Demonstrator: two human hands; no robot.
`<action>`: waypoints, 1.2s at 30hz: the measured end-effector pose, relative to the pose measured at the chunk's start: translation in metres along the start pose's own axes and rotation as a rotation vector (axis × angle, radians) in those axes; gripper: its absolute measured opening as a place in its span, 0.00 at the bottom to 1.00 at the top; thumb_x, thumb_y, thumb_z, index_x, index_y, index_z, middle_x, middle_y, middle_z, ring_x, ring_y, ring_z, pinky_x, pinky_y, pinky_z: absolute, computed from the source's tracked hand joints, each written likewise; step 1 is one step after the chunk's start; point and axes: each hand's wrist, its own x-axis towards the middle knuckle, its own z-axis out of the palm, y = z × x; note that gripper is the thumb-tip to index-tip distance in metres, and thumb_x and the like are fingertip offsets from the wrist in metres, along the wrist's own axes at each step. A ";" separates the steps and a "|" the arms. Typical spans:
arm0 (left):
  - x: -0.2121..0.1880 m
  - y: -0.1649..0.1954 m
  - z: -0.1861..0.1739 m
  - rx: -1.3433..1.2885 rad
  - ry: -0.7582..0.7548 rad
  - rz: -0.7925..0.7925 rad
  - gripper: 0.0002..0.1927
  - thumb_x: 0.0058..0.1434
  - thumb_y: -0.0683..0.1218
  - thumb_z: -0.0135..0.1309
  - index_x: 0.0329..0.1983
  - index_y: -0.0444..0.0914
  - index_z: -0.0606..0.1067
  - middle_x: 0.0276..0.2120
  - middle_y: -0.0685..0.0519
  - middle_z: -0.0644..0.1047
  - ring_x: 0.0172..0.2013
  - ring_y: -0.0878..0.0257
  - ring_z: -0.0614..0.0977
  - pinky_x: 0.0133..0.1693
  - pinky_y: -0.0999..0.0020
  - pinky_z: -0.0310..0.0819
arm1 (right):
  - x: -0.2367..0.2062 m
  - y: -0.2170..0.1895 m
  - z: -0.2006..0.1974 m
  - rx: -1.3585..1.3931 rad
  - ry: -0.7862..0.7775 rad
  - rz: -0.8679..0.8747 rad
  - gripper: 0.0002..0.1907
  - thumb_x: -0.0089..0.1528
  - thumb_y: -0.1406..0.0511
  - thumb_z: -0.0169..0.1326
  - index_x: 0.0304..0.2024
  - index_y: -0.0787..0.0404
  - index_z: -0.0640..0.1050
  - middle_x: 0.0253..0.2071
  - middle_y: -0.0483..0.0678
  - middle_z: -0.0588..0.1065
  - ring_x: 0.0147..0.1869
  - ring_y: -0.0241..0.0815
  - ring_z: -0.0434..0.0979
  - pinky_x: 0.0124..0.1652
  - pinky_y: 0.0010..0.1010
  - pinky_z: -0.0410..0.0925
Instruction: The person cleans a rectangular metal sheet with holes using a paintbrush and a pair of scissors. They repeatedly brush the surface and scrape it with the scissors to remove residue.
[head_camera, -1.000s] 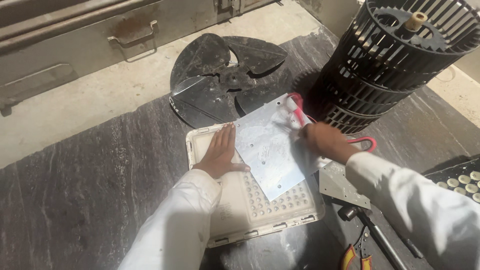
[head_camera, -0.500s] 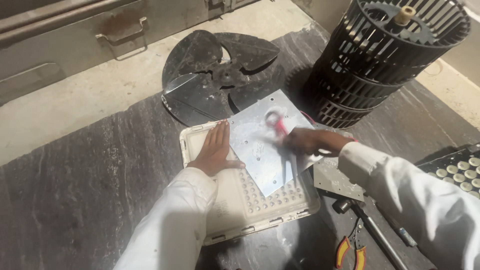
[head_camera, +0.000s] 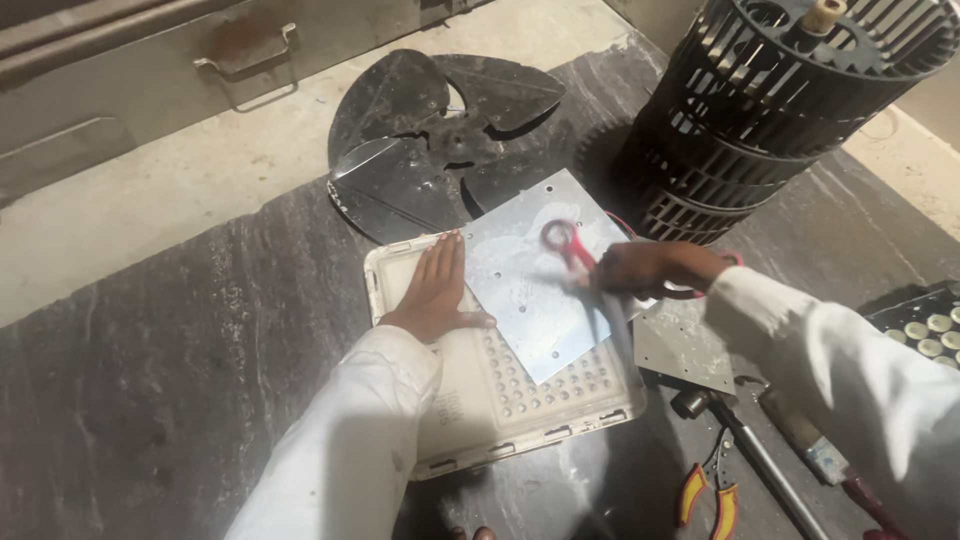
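— What have your hands got hold of?

— My left hand (head_camera: 435, 290) lies flat, fingers together, pressed on the white lamp housing (head_camera: 470, 400), right at the edge of the grey metal plate (head_camera: 535, 290) that lies tilted across it. My right hand (head_camera: 645, 268) is closed around a red-handled tool (head_camera: 568, 245) over the plate; it is blurred, so I think scissors but cannot be sure.

— Anything inside the housing?

— It is a shallow tray with rows of small round lenses (head_camera: 520, 375) showing below the plate; the plate hides the rest.

— And around you?

— A dark fan blade (head_camera: 420, 140) lies behind the housing, a black blower wheel (head_camera: 770, 110) stands to the right, a second small plate (head_camera: 685, 345) sits by my right wrist, and pliers with red and yellow grips (head_camera: 705, 495) lie near on the dark stone slab (head_camera: 150, 400).
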 end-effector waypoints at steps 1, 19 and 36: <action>0.000 0.000 -0.001 -0.011 -0.007 -0.003 0.72 0.50 0.73 0.61 0.74 0.25 0.34 0.75 0.32 0.36 0.75 0.43 0.33 0.73 0.51 0.26 | -0.002 0.002 0.002 -0.070 0.188 0.005 0.24 0.68 0.55 0.44 0.40 0.66 0.84 0.26 0.49 0.76 0.24 0.40 0.72 0.26 0.34 0.68; 0.000 0.001 -0.008 0.010 -0.040 0.005 0.71 0.52 0.72 0.61 0.74 0.24 0.33 0.74 0.31 0.35 0.75 0.42 0.31 0.72 0.50 0.26 | -0.022 0.024 0.014 0.070 0.267 0.165 0.29 0.65 0.46 0.55 0.32 0.67 0.80 0.24 0.48 0.71 0.24 0.40 0.68 0.23 0.34 0.63; -0.001 0.002 -0.007 0.006 -0.030 -0.009 0.71 0.50 0.73 0.60 0.73 0.23 0.37 0.75 0.31 0.35 0.75 0.41 0.32 0.72 0.50 0.27 | -0.019 0.054 0.018 -0.083 0.043 -0.087 0.15 0.62 0.66 0.50 0.29 0.71 0.83 0.22 0.52 0.77 0.21 0.39 0.74 0.24 0.31 0.69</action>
